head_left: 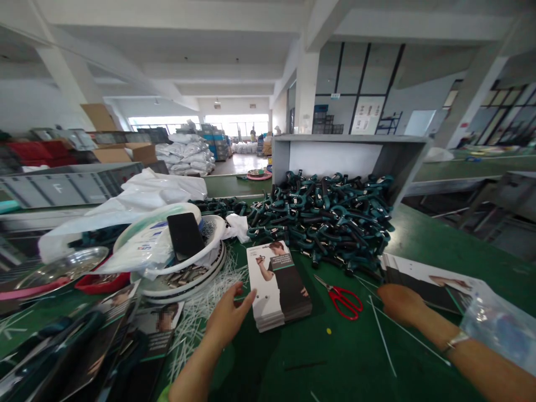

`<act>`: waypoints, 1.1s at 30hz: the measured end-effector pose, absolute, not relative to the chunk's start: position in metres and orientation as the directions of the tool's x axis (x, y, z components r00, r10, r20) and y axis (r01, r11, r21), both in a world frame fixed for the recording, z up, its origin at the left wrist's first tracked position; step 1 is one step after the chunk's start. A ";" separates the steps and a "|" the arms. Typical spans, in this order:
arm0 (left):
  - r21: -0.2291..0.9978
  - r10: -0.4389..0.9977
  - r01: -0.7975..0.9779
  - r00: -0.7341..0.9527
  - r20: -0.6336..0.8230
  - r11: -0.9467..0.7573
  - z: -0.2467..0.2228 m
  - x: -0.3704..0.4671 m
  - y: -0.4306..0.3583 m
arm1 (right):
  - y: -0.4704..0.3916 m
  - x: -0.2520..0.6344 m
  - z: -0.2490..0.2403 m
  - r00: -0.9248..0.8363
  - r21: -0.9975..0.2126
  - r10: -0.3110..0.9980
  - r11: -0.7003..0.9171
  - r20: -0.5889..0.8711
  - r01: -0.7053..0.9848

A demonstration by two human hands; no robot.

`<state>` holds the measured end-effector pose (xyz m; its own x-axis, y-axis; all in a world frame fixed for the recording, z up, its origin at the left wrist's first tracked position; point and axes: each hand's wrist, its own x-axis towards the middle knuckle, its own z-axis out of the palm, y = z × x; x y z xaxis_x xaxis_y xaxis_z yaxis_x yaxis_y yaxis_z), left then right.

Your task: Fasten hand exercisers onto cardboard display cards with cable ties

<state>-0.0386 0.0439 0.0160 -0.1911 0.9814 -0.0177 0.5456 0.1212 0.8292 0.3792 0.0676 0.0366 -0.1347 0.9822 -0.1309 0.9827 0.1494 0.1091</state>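
My left hand (pixel 230 314) is just left of a stack of printed cards (pixel 278 285), its fingers apart and nothing in them. On the right, my right hand (pixel 397 303) is by the near end of a second card stack (pixel 431 279), beside the large pile of dark teal tools (pixel 330 215). Its fingers are blurred and turned away, so what it holds, if anything, cannot be made out. Red-handled scissors (pixel 344 301) lie between the hands. Thin white ties (pixel 382 336) lie near my right hand.
A grey crate (pixel 412 162) lies tipped behind the tools. At left, a black phone (pixel 185 235) rests on stacked bowls and a bag, near a red tray (pixel 103 283) and scattered white ties (pixel 192 324). Tools on cards (pixel 54 346) fill the near left. A plastic bag (pixel 502 324) lies far right.
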 end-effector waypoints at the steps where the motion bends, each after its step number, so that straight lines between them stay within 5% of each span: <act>1: 0.832 0.983 0.537 -0.180 -0.045 0.137 0.009 -0.031 0.053 | 0.067 0.382 0.040 -0.135 0.091 0.980 0.149 -0.144 0.985; 3: 0.857 0.984 0.491 -0.148 -0.096 0.157 -0.001 -0.023 0.067 | 0.063 0.388 0.048 -0.127 -0.061 0.969 0.116 -0.214 0.991; 7: 0.949 0.982 0.264 -0.129 -0.141 0.171 -0.009 -0.023 0.083 | 0.049 0.376 0.067 -0.235 -0.649 0.893 -0.081 -0.385 0.757; 10: 0.972 0.977 0.182 -0.178 -0.114 0.147 -0.006 -0.022 0.090 | 0.042 0.337 0.080 -0.347 -0.827 0.857 -0.147 -0.381 0.543; 17: 0.966 0.971 0.232 -0.232 -0.059 0.114 0.009 -0.022 0.088 | 0.065 0.227 0.078 -0.355 -0.964 0.910 -0.138 -0.214 0.228; 22: 0.957 0.942 0.289 -0.321 0.095 0.002 0.024 -0.021 0.079 | 0.089 0.201 0.063 -0.397 -0.961 0.875 -0.255 -0.277 0.107; 24: 0.985 0.944 0.168 -0.316 0.100 -0.048 0.030 -0.014 0.075 | 0.093 0.200 0.059 -0.406 -0.955 0.864 -0.270 -0.298 0.125; 28: 0.958 0.969 -0.258 -0.176 -0.173 0.124 0.039 0.005 0.074 | 0.093 0.202 0.059 -0.398 -0.944 0.857 -0.281 -0.328 0.173; 33: 0.868 0.961 -0.434 -0.019 -0.276 0.241 0.041 0.007 0.075 | 0.094 0.202 0.061 -0.392 -0.943 0.862 -0.256 -0.323 0.214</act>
